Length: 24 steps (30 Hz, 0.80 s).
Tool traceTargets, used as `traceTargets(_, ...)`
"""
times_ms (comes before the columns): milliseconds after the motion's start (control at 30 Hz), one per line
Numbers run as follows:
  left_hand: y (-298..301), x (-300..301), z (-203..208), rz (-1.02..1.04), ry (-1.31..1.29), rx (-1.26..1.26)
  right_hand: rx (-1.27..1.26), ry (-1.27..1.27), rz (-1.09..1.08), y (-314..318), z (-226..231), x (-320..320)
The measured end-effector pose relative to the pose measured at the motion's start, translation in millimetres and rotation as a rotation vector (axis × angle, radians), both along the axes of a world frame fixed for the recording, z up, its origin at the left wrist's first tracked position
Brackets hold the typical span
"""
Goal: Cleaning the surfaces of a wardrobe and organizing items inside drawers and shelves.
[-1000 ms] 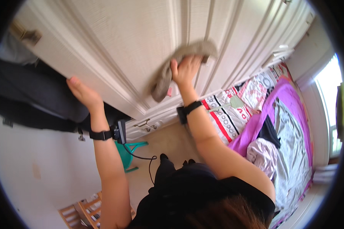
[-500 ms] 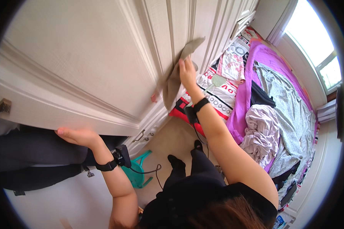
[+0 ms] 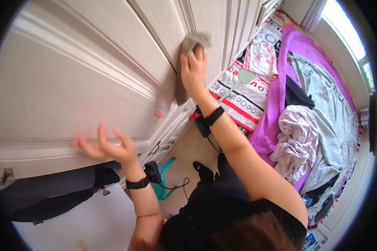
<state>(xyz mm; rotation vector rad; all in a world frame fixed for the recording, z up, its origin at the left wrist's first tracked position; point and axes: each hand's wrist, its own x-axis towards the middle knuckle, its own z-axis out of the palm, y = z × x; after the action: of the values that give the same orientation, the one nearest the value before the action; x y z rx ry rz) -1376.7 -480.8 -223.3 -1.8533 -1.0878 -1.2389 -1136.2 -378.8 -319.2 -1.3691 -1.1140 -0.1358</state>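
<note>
Well — the right hand (image 3: 193, 76) partly hides the cloth (image 3: 181, 87).

The bed (image 3: 246, 100) carries, near its left edge, a green fly swatter (image 3: 246, 76) and pink-printed cloth (image 3: 260, 60); toward its right, a purple blanket (image 3: 306, 44), grey sheet (image 3: 324, 90), black garment (image 3: 298, 96) and crumpled lilac cloth (image 3: 296, 136).

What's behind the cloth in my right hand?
The pale panelled cabinet front shows around the brownish cloth, with a small pink patch to its lower left. Whatever lies behind the cloth and your right hand is covered, so I can't see it.
</note>
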Motion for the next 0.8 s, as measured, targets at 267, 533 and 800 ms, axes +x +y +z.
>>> traceTargets(267, 44.5, 57.9, -15.6, 0.276, 0.088, -0.055, -0.158, 0.017, 0.058, -46.4, -97.4, -20.8)
traceTargets(533, 57.4, 47.1, -29.5, 0.368, 0.214, 0.149, 0.062, 0.48, 0.021, -20.7, -41.8, -16.9)
traceTargets(800, 58.7, 42.5, -31.6, 0.349, 0.202, 0.169, -0.054, 0.502, 0.101, -12.6, -36.1, -17.0)
